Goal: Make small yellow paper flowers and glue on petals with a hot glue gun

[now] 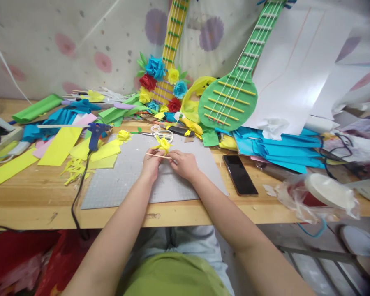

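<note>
A single camera, worn on the person's head, looks forward and down from above the lap. The forearms reach away from the lens to the hands, the left hand (150, 165) and the right hand (185, 163), near the middle of the frame over the table (33, 197). The table's near edge crosses the lower half; the far wall (49, 41) fills the top. Edges curve from a wide lens.

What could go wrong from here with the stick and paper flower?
The thin wooden stick, pinched between left hand and right hand, might snap or tear the yellow paper flower. The blue glue gun lies beside yellow paper strips; if hot, it may scorch them.
</note>
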Demonstrator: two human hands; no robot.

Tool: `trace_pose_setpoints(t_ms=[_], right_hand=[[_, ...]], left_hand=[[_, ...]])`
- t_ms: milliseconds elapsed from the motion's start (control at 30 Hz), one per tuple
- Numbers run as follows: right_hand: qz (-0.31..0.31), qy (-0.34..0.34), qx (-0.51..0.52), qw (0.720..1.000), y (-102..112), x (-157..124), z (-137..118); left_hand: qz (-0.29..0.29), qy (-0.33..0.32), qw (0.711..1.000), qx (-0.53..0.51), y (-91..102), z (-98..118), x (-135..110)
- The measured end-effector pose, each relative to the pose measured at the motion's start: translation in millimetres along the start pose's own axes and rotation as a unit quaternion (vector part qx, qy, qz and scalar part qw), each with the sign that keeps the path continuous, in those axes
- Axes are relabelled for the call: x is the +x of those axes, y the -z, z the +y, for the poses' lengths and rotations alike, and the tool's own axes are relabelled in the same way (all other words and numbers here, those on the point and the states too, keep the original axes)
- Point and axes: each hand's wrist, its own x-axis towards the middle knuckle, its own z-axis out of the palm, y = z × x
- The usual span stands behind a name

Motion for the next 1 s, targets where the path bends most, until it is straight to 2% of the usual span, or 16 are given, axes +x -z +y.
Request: trace_pose_setpoints(t_ms=[67,167,300,433,633,733,900,1000], right_hand=[[-0.004,-0.010,-0.006,1.000,-0.1,0.1,-0.8],[-0.004,-0.021,-0.016,1.000,-1.5,0.5,-1.9],[-0.001,-0.022,-0.016,1.000,-3.4,1.1,-4.1],[-0.002,-0.022,-0.004,1.000,-2.8,1.8,-6.0],[0.006,-0.010,0.016,1.000,0.0,1.0,-5.1],[-0.003,0.002,0.017,1.000,1.0,-0.6,-2.9],[-0.012,0.046,0.029,0.998,2.6,-2.5,-2.1],[-0.019,0.048,0.030,0.998,3.0,-2.6,-2.9]], left_hand=[[0.017,-0.014,1.000,0.016,-0.2,1.3,-0.6],[0.038,0.003,0.999,0.028,-0.9,4.2,-2.6],[0.028,0.012,0.999,0.031,-2.6,5.8,-4.8],[0.050,-0.007,0.998,0.043,-4.4,4.1,-4.1],[0.063,-0.005,0.996,0.068,-7.3,5.3,-2.3],[0.084,-0.005,0.992,0.090,-6.3,3.8,1.9],[0.092,0.008,0.986,0.139,-4.9,-1.6,9.0],[0.097,0.014,0.986,0.136,-5.1,-2.4,8.9]])
